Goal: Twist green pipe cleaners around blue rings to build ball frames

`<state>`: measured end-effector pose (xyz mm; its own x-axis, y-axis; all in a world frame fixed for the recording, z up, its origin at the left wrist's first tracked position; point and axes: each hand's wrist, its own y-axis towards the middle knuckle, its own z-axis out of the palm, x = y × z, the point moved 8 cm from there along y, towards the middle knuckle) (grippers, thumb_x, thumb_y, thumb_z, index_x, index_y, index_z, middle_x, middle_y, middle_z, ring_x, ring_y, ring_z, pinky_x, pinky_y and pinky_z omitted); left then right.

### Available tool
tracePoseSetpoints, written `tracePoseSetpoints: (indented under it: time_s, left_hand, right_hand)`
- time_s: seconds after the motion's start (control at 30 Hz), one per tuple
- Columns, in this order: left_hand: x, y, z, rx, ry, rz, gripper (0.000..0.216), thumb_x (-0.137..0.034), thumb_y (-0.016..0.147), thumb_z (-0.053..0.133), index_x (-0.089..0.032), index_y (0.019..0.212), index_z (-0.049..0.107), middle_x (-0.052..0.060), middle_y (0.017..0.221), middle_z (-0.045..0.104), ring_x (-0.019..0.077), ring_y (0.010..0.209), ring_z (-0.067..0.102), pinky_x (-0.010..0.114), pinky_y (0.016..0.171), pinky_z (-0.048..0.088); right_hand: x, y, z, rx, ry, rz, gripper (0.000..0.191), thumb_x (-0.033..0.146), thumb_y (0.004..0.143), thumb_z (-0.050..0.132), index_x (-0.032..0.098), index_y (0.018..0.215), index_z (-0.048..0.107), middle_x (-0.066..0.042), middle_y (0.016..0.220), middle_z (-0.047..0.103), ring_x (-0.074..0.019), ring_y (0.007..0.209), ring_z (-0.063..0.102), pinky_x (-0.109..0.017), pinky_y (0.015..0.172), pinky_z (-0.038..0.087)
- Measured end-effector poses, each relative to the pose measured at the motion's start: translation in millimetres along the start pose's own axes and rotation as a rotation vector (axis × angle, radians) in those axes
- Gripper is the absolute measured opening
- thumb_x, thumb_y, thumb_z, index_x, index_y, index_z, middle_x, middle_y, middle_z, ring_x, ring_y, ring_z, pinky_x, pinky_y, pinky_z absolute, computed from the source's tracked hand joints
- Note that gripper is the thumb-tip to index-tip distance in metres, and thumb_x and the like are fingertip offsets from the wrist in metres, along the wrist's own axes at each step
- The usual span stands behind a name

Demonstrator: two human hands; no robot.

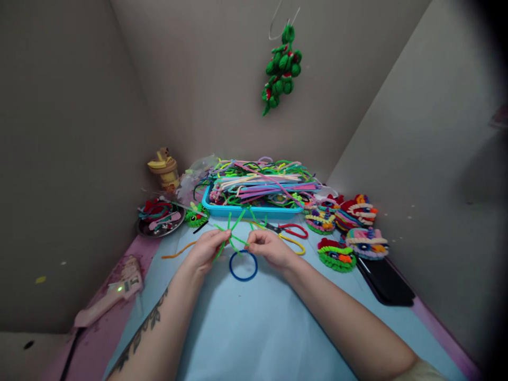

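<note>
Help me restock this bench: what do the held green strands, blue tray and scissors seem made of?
Green strands: probably pipe cleaner, matte, with straight runs suggesting wire inside.
Blue tray: likely moulded plastic, given its smooth, even rim.
Scissors: bright red and yellow handles look like smooth plastic; dark blades probably metal, too small to confirm.

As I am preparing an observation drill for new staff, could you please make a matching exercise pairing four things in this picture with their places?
Things:
1. Bright green fuzzy stems
2. Dark blue fuzzy ring
3. Pale pink plastic glue gun
4. Scissors with red and yellow looped handles

Places:
A. Towards the far left, showing a green light
B. Beside and beyond the right hand
C. Pinched between the left hand and the right
D. In the picture, just below the gap between the hands

Pairs: 1-C, 2-D, 3-A, 4-B
</note>
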<state>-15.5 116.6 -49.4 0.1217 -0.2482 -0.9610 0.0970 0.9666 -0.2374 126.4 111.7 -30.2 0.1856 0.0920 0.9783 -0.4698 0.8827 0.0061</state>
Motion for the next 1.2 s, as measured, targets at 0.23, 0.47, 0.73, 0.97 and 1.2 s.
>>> tracePoseSetpoints:
  time_s: [0.23, 0.47, 0.73, 0.97, 1.2]
  left_hand:
    - [0, 1, -5, -0.033, -0.068, 0.005, 0.034, -0.042, 0.059, 0.072, -0.015, 0.055, 0.052, -0.004, 0.050, 0.045, 0.0064, 0.045, 0.038, 0.021, 0.045, 0.026]
    - [-11, -1, -8, -0.037, 0.003, 0.059, 0.035, -0.043, 0.059, 0.071, -0.015, 0.052, 0.052, -0.006, 0.047, 0.041, 0.0065, 0.045, 0.035, 0.022, 0.045, 0.024]
    - [-30, -9, 0, -0.092, 0.540, 0.233, 0.032, -0.046, 0.063, 0.067, -0.016, 0.056, 0.060, -0.002, 0.052, 0.051, 0.0120, 0.051, 0.044, 0.024, 0.050, 0.030]
    - [-44, -21, 30, 0.045, 0.807, 0.526, 0.020, -0.038, 0.072, 0.062, -0.019, 0.069, 0.068, 0.005, 0.072, 0.065, 0.0200, 0.075, 0.056, 0.030, 0.073, 0.040]
    - [-54, -26, 2, -0.323, 0.506, 0.529, 0.069, -0.037, 0.064, 0.070, -0.024, 0.126, 0.044, 0.010, 0.135, 0.043, 0.0262, 0.122, 0.040, 0.038, 0.094, 0.034]
  right_hand:
    - [-3, 1, -8, -0.032, 0.056, 0.019, 0.028, 0.039, 0.057, 0.076, 0.017, 0.067, 0.061, 0.003, 0.061, 0.056, -0.0100, 0.057, 0.046, -0.024, 0.060, 0.034]
    - [-2, 4, -15, -0.025, -0.065, -0.045, 0.028, 0.041, 0.063, 0.072, 0.019, 0.076, 0.062, -0.001, 0.075, 0.062, -0.0148, 0.071, 0.055, -0.027, 0.068, 0.041]
    - [67, -23, -7, -0.285, -0.964, -0.531, 0.030, 0.028, 0.078, 0.060, 0.026, 0.108, 0.060, -0.007, 0.117, 0.055, -0.0248, 0.113, 0.042, -0.043, 0.097, 0.030]
    - [55, -23, 12, -0.238, -1.303, -0.511, 0.009, 0.024, 0.079, 0.061, 0.025, 0.085, 0.068, -0.007, 0.112, 0.057, -0.0277, 0.112, 0.039, -0.046, 0.093, 0.029]
    - [56, -15, -23, -0.431, -0.800, -0.365, 0.006, 0.020, 0.073, 0.062, 0.020, 0.069, 0.066, -0.003, 0.079, 0.057, -0.0180, 0.083, 0.054, -0.033, 0.079, 0.041]
